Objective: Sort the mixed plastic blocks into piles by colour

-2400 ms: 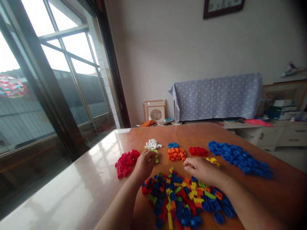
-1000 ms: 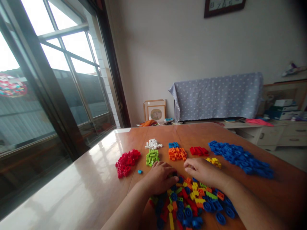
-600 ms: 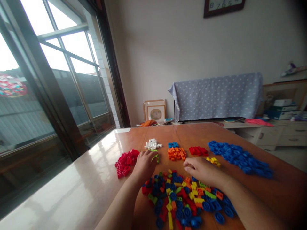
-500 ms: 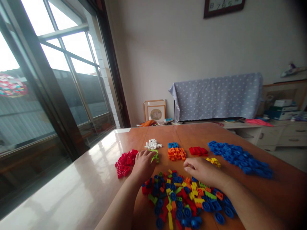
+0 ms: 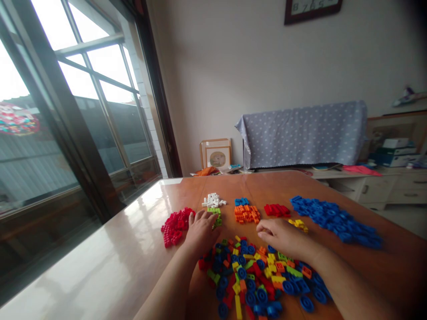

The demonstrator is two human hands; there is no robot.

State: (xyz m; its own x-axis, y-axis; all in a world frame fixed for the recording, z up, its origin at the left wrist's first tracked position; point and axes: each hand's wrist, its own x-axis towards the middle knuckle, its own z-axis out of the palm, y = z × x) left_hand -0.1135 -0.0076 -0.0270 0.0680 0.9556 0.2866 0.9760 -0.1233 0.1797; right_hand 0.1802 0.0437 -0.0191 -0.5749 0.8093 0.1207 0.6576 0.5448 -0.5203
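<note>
My left hand (image 5: pixel 202 232) is stretched over the table beside the light green bricks (image 5: pixel 215 210), partly covering them. Its fingers are spread, with nothing visible in them. To its left lies a pile of pinkish-red bricks (image 5: pixel 175 226). My right hand (image 5: pixel 277 234) hovers with curled fingers above the far edge of the mixed heap of toy bricks (image 5: pixel 248 276). Whatever its fingers may hold is hidden. Just behind that hand are some yellow bricks (image 5: pixel 298 225), partly covered by it. Orange bricks (image 5: pixel 247 214) lie between the hands, farther off.
White bricks (image 5: pixel 213 200), a few blue bricks (image 5: pixel 241 202) and red bricks (image 5: pixel 277 210) form groups across the wooden table (image 5: pixel 110 262). A large pile of blue pieces (image 5: pixel 333 220) spreads at the right. Behind stands a low cabinet (image 5: pixel 375 189); a glass window is at left.
My left hand has shifted slightly, drawing back a little so more of the light green bricks show. My right hand stays curled in nearly the same place.
</note>
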